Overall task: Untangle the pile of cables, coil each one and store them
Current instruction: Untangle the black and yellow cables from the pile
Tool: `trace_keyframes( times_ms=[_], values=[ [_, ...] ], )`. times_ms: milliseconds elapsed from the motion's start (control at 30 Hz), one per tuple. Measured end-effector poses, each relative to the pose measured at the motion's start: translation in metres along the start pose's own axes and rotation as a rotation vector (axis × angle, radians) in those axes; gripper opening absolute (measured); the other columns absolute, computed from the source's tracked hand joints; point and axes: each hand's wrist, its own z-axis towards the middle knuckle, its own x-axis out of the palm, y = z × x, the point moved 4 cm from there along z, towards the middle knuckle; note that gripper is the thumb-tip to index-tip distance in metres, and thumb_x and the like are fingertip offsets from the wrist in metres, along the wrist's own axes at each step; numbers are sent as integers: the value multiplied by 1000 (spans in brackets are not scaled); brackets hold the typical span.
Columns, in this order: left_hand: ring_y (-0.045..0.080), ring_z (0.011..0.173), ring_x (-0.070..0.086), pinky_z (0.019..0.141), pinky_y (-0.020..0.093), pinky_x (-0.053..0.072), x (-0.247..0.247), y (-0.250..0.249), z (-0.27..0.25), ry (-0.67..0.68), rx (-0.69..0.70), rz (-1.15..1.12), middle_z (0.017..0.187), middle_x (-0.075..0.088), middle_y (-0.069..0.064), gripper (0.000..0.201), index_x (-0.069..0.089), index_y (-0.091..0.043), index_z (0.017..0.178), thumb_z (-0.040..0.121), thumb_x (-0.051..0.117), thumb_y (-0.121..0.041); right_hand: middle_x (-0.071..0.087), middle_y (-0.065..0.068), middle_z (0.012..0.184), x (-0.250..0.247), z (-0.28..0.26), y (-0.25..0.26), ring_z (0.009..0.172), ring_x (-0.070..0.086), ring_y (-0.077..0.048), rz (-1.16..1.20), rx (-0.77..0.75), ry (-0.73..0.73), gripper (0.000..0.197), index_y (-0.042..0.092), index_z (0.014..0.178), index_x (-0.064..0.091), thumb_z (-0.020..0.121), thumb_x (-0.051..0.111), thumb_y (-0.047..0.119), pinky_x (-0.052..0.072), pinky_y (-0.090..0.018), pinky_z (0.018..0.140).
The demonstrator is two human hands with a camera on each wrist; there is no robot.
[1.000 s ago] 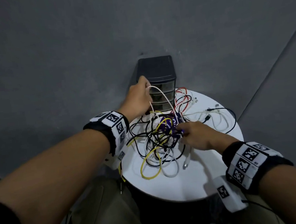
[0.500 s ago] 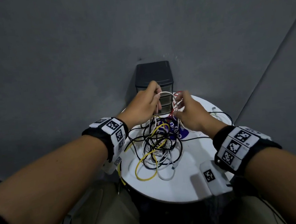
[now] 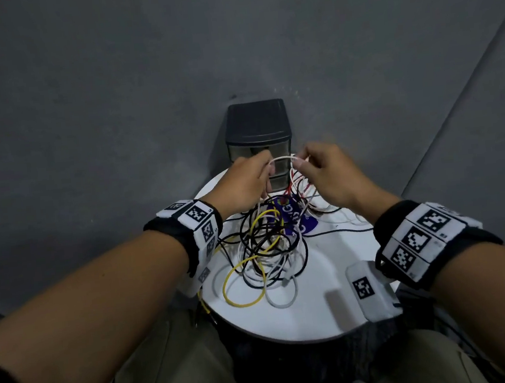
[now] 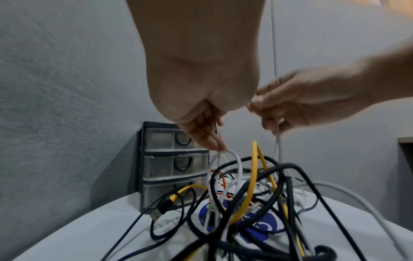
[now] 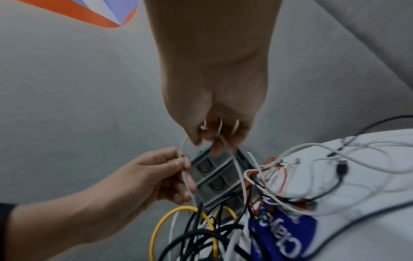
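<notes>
A tangle of black, yellow, white and red cables (image 3: 265, 245) lies on a small round white table (image 3: 318, 314). Both hands are raised above the pile, in front of a dark drawer unit (image 3: 258, 135). My left hand (image 3: 244, 183) pinches one side of a thin white cable (image 3: 282, 158), and my right hand (image 3: 320, 172) pinches the other side. The cable arches between them as a small loop. In the left wrist view the white cable (image 4: 232, 157) hangs from my left fingers (image 4: 208, 137) into the pile. The right wrist view shows several white strands running through my right fingers (image 5: 214, 136).
A blue label with white lettering (image 3: 297, 218) lies under the cables. More white and black cables (image 5: 335, 159) spread over the table's right side. The drawer unit (image 4: 174, 164) has three closed translucent drawers. A grey wall stands behind the table.
My right hand left the pile, rose to the white cable beside my left hand and took hold of it. Both hands have since lifted slightly with the loop between them.
</notes>
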Motion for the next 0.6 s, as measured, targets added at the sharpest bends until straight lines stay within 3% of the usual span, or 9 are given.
trace_keyframes(
  times_ms=[100, 200, 267, 333, 433, 500, 600],
  values=[
    [20, 61, 70, 66, 42, 59, -1, 7, 0, -59, -16, -38, 70, 71, 7, 19, 53, -12, 93, 106, 39, -12, 71, -8, 72, 10, -11, -31, 76, 69, -31, -35, 170, 202, 30, 18, 70, 63, 99, 56, 21, 58, -51, 80],
    [22, 66, 72, 61, 33, 56, 5, 12, -1, 22, -76, -90, 76, 74, 6, 19, 55, -13, 90, 105, 43, -14, 74, -18, 87, 18, -23, -45, 82, 74, -33, 17, 298, 284, 33, 11, 78, 67, 104, 48, 20, 62, -48, 80],
    [20, 73, 70, 63, 28, 49, 15, 16, -2, 181, -135, -73, 85, 74, 6, 17, 56, -15, 90, 104, 47, -17, 74, -22, 88, 22, -25, -42, 76, 76, -31, 98, 316, 254, 35, 5, 84, 66, 107, 45, 21, 62, -48, 81],
    [16, 78, 62, 71, 31, 47, 23, 18, -5, 317, -128, 20, 90, 70, 5, 14, 58, -16, 92, 103, 52, -21, 75, -17, 80, 21, -20, -35, 71, 76, -26, 140, 265, 145, 35, 7, 83, 66, 106, 43, 20, 62, -48, 81],
    [13, 86, 58, 82, 33, 48, 30, 18, -10, 412, -119, 46, 97, 66, 2, 8, 62, -17, 101, 101, 57, -23, 75, -13, 75, 23, -11, -25, 71, 76, -26, 217, 187, 10, 33, 11, 82, 66, 105, 44, 19, 61, -49, 82],
    [15, 91, 59, 84, 32, 48, 33, 18, -12, 444, -132, 65, 98, 65, -3, 2, 62, -26, 100, 98, 62, -26, 75, -15, 76, 27, -7, -23, 73, 76, -28, 235, 178, 10, 30, 9, 85, 66, 104, 44, 15, 62, -49, 82],
    [22, 97, 62, 88, 39, 50, 38, 18, -13, 493, -131, 116, 101, 66, -1, 13, 57, -36, 92, 94, 66, -27, 74, -24, 87, 30, -6, -22, 81, 75, -33, 209, 230, 91, 28, 0, 92, 67, 102, 40, 1, 63, -45, 80]
  ],
)
